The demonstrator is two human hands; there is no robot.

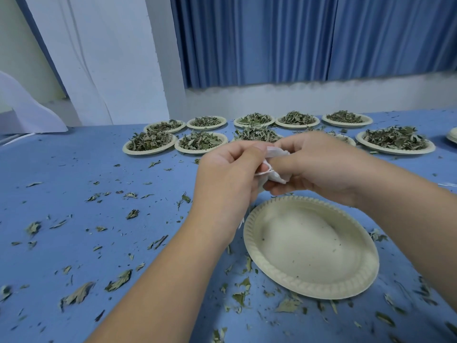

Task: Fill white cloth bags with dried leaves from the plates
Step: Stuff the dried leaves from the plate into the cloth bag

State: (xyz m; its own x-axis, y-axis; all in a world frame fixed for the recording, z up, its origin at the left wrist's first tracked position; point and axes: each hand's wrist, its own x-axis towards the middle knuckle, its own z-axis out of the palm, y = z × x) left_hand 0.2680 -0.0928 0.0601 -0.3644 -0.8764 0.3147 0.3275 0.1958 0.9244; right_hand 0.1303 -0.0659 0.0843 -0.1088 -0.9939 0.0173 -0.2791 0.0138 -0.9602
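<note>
Gripping a white cloth bag point(276, 154) — left hand point(228, 177) and right hand point(321, 167) both curled round it — above near paper plate point(309, 258).

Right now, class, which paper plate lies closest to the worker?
The lone plate in the foreground, apart from the far rows of plates; it holds only crumbs, while those carry heaped dried leaves.
</note>
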